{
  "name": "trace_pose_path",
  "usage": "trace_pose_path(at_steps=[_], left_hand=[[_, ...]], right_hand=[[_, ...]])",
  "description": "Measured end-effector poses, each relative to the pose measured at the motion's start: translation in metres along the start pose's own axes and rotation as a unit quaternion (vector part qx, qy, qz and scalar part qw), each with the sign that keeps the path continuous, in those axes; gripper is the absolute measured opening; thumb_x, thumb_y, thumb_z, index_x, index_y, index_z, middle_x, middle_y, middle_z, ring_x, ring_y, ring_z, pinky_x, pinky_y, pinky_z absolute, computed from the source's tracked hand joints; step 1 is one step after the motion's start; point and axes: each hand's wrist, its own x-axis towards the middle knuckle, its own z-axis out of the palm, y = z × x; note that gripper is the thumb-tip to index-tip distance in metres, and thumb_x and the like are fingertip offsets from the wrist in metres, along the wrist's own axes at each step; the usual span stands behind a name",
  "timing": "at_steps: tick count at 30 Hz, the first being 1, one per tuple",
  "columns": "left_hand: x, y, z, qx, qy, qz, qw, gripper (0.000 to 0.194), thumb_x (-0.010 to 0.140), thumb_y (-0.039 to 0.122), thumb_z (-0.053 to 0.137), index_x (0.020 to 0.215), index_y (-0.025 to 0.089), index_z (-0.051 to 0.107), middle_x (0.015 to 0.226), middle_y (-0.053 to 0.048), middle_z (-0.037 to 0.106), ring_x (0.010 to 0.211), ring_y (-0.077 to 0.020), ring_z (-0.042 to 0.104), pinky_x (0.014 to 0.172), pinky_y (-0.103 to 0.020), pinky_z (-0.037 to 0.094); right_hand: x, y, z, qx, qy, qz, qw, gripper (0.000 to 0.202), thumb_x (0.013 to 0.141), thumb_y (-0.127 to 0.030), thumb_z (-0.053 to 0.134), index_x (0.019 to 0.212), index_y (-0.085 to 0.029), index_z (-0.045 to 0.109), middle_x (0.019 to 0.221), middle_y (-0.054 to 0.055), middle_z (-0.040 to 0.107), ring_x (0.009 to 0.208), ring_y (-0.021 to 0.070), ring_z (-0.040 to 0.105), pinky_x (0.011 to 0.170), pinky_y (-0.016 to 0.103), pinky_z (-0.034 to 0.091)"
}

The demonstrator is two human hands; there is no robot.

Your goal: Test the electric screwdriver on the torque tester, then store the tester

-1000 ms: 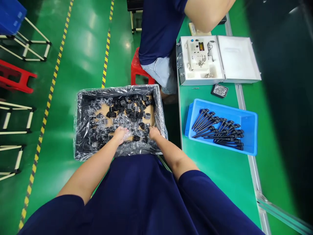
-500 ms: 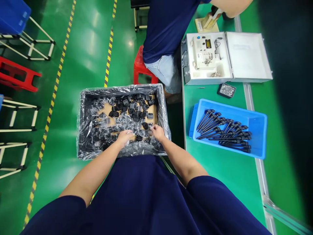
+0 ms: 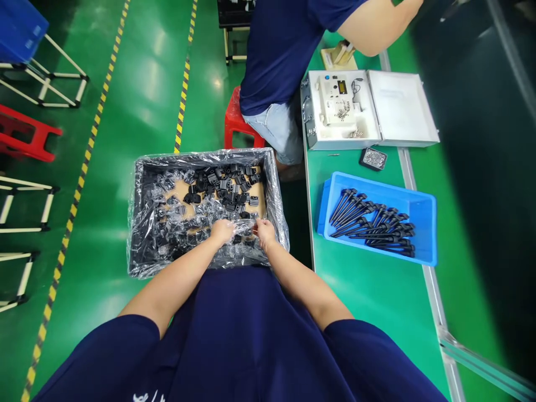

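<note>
Both my hands are inside a black bin (image 3: 276, 195) lined with clear plastic film. A small clear plastic bag (image 3: 243, 226) is stretched between them. My left hand (image 3: 223, 230) is closed on the bag's left end, and my right hand (image 3: 264, 231) pinches its right end. Whether a part lies inside this bag I cannot tell. Loose black plastic parts (image 3: 234, 190) are heaped just beyond my hands, on a tan sheet (image 3: 189, 210). Many parts in clear bags (image 3: 167, 215) fill the bin's left and near side.
To the right is a green table (image 3: 355, 290) with a blue tray (image 3: 427, 223) of long black screw-like pieces. An open silver case (image 3: 307, 109) holding a device and a small box of metal bits (image 3: 373, 158) stand beyond. A co-worker (image 3: 276, 67) sits on a red stool (image 3: 234, 120).
My hands have drawn closer together, the left moving right and the right slightly lower, with clear plastic now taut between them. The view has shifted a little; the co-worker's arm has moved.
</note>
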Motion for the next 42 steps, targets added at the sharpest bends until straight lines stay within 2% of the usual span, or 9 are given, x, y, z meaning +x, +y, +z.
trace_pose_path(at_steps=[5, 8, 11, 14, 19, 23, 30, 38, 42], left_hand=[[-0.015, -0.008, -0.025, 0.149, 0.051, 0.070, 0.985, 0.025, 0.079, 0.042, 0.063, 0.070, 0.018, 0.061, 0.063, 0.000, 0.058, 0.064, -0.0155, 0.053, 0.060, -0.024, 0.033], [-0.026, -0.015, -0.036, 0.215, 0.062, 0.077, 0.972, 0.032, 0.078, 0.048, 0.062, 0.067, 0.019, 0.055, 0.063, 0.001, 0.053, 0.063, -0.0151, 0.049, 0.058, -0.024, 0.030], [-0.026, -0.030, -0.043, 0.273, 0.081, 0.090, 0.955, 0.019, 0.070, 0.025, 0.069, 0.062, 0.018, 0.052, 0.074, -0.001, 0.058, 0.072, -0.0152, 0.052, 0.064, -0.023, 0.032], [-0.020, -0.047, -0.048, 0.224, 0.071, 0.048, 0.971, 0.011, 0.078, 0.028, 0.060, 0.074, 0.018, 0.061, 0.070, -0.001, 0.063, 0.069, -0.0166, 0.057, 0.064, -0.023, 0.036], [-0.013, -0.060, -0.048, 0.111, 0.106, 0.049, 0.987, 0.034, 0.070, 0.038, 0.067, 0.096, 0.016, 0.067, 0.084, -0.006, 0.071, 0.080, -0.0232, 0.065, 0.073, -0.028, 0.045], [-0.002, -0.049, -0.033, 0.031, 0.105, 0.031, 0.993, 0.051, 0.056, 0.028, 0.077, 0.104, 0.013, 0.068, 0.097, -0.011, 0.072, 0.092, -0.0271, 0.066, 0.080, -0.031, 0.048], [0.008, -0.018, 0.011, -0.221, -0.082, -0.057, 0.970, 0.077, 0.052, 0.053, 0.085, 0.116, 0.017, 0.063, 0.069, -0.001, 0.064, 0.044, -0.0108, 0.050, 0.047, -0.024, 0.037], [0.009, -0.015, 0.012, -0.050, -0.007, 0.027, 0.998, 0.055, 0.036, 0.060, 0.085, 0.057, 0.017, 0.059, 0.046, -0.002, 0.055, 0.049, -0.0200, 0.055, 0.055, -0.033, 0.044], [0.008, -0.004, 0.004, 0.072, 0.026, 0.047, 0.996, 0.050, 0.053, 0.068, 0.070, 0.060, 0.020, 0.058, 0.054, -0.003, 0.062, 0.057, -0.0231, 0.060, 0.060, -0.033, 0.044]], right_hand=[[0.026, 0.004, -0.006, -0.180, 0.000, -0.084, 0.980, 0.040, 0.079, -0.013, 0.059, 0.120, -0.015, 0.056, 0.129, 0.015, 0.056, 0.116, 0.0235, 0.056, 0.101, 0.034, 0.043], [0.042, 0.000, -0.008, -0.385, -0.054, -0.167, 0.906, 0.071, 0.078, -0.006, 0.057, 0.145, -0.019, 0.037, 0.154, 0.017, 0.029, 0.123, 0.0255, 0.052, 0.102, 0.033, 0.041], [0.061, -0.004, -0.004, -0.499, -0.095, -0.169, 0.845, 0.072, 0.077, -0.007, 0.059, 0.145, -0.019, 0.039, 0.147, 0.018, 0.039, 0.115, 0.0244, 0.058, 0.095, 0.031, 0.045], [0.072, -0.005, -0.002, -0.509, -0.088, -0.186, 0.836, 0.038, 0.079, -0.007, 0.059, 0.117, -0.011, 0.065, 0.123, 0.019, 0.060, 0.109, 0.0259, 0.061, 0.093, 0.030, 0.045], [0.053, -0.001, -0.014, -0.473, -0.063, -0.236, 0.847, 0.018, 0.084, -0.021, 0.063, 0.098, -0.014, 0.070, 0.113, 0.014, 0.064, 0.113, 0.0248, 0.056, 0.097, 0.028, 0.042], [0.036, 0.003, -0.016, -0.360, 0.014, -0.224, 0.905, 0.014, 0.081, -0.025, 0.066, 0.092, -0.016, 0.066, 0.107, 0.010, 0.064, 0.105, 0.0224, 0.058, 0.090, 0.028, 0.043], [0.008, 0.005, 0.018, -0.042, -0.057, -0.159, 0.985, 0.037, 0.074, -0.015, 0.066, 0.110, -0.019, 0.065, 0.095, 0.002, 0.067, 0.089, 0.0171, 0.062, 0.082, 0.026, 0.045], [-0.024, -0.001, 0.026, -0.080, 0.059, -0.182, 0.978, 0.017, 0.071, -0.012, 0.061, 0.080, -0.021, 0.072, 0.099, 0.005, 0.067, 0.094, 0.0191, 0.062, 0.086, 0.029, 0.046], [-0.017, -0.006, 0.031, 0.012, 0.048, -0.056, 0.997, 0.009, 0.068, -0.011, 0.063, 0.066, -0.019, 0.066, 0.082, 0.004, 0.069, 0.084, 0.0193, 0.065, 0.077, 0.027, 0.048]])
